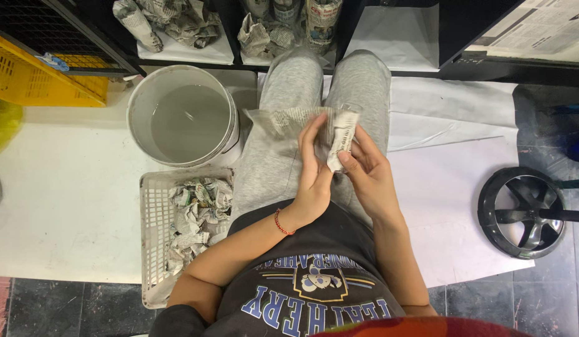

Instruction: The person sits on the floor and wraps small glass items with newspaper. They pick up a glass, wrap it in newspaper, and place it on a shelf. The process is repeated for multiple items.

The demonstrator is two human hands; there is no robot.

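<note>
**A:** Start closest in. What are the hands doing?

**B:** Both are over the lap. The left hand (314, 163) lies with its fingers curled against a sheet of newspaper (296, 120), and the right hand (364, 167) is closed on the same paper, thumb pressing a folded white end of it (341, 140). There looks to be something clear inside the wrapping, near the top edge, but I can't tell what it is.

**A:** Why hold it there?

**B:** My guess is that the knees give support underneath, so the paper stays taut while the fingers tuck it. It's held at the middle of the body, within reach of both sides.

**A:** What's beside the person?

**B:** On their left, touching the leg, sits a white plastic basket (153, 212) holding crumpled newspaper wads (199, 215). Just beyond it is a white bucket (182, 115) with cloudy water, close to the knee. Both are an arm's swing away, which seems the reason they're there.

**A:** And room to move?

**B:** Left is tight: basket, bucket, then a yellow crate (46, 78) further out. The right is more open, just white sheets on the floor (452, 143), until a black wheel-like stand (527, 212) well apart near the sheet's edge.

**A:** Farthest away?

**B:** A dark shelf (402, 65) straight ahead of the knees, with more newspaper-wrapped bundles (177, 22) standing in its compartments and a flat newspaper (539, 28) at the far right.
</note>
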